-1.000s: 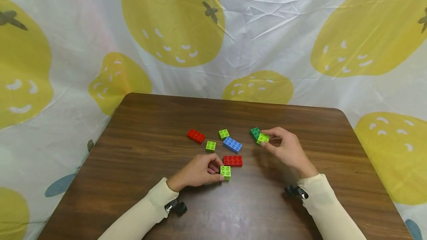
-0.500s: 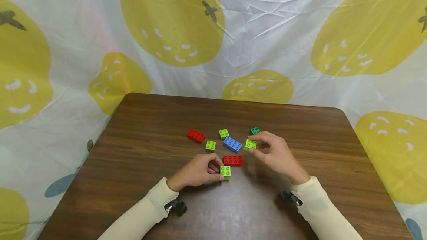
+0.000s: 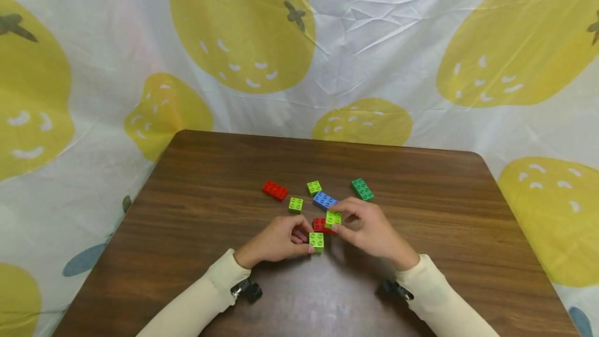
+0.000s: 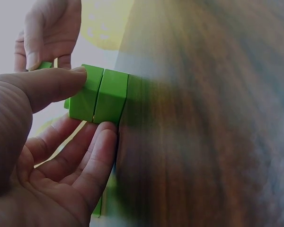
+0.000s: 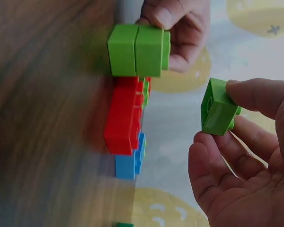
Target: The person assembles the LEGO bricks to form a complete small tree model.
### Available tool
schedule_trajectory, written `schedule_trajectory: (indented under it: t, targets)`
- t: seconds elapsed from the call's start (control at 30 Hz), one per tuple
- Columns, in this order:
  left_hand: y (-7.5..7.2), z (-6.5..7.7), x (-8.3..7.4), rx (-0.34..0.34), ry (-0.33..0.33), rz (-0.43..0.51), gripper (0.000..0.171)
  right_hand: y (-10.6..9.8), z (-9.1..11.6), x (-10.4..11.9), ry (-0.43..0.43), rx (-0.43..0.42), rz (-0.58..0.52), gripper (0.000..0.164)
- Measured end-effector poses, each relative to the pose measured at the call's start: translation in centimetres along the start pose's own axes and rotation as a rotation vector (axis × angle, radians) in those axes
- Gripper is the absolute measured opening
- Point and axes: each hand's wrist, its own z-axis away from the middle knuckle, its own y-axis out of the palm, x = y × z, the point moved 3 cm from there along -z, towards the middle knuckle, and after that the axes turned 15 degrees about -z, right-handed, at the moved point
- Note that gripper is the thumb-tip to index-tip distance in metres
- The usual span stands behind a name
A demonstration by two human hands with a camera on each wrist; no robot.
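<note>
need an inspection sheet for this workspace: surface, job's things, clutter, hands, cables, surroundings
Surface: dark wood-grain table, glossy at the near side.
Job's things: two-high lime stack; single lime block, held off the table; two loose lime blocks, two red blocks, a blue block and a dark green block lie studs up.
Clutter: nothing seen.
Hands: left hand pinches the stack; right hand pinches the single lime block.
Cables: nothing seen.
Surroundings: white curtain with yellow fruit print, creased.
</note>
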Motion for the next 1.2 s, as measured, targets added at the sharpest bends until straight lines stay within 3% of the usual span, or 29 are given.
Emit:
schedule_trajectory:
  t: [0.4,0.83,1.2]
  targets:
    - [-0.2,-0.6,-0.3,-0.005,0.019,-0.002,0.031,1.9,0.3,0.2,-0.010,0.062,-0.003,0.037]
    - [1.0,-0.1,0.1,0.017,0.029,0.032,0.032,4.1,1.1,0.0,-0.014,0.110,-0.034,0.036]
    - [0.9,-0.2,-0.1,0.010,0.049,0.040,0.033,3.9,1.3,-0.1,-0.012,0.091,0.009,0.037]
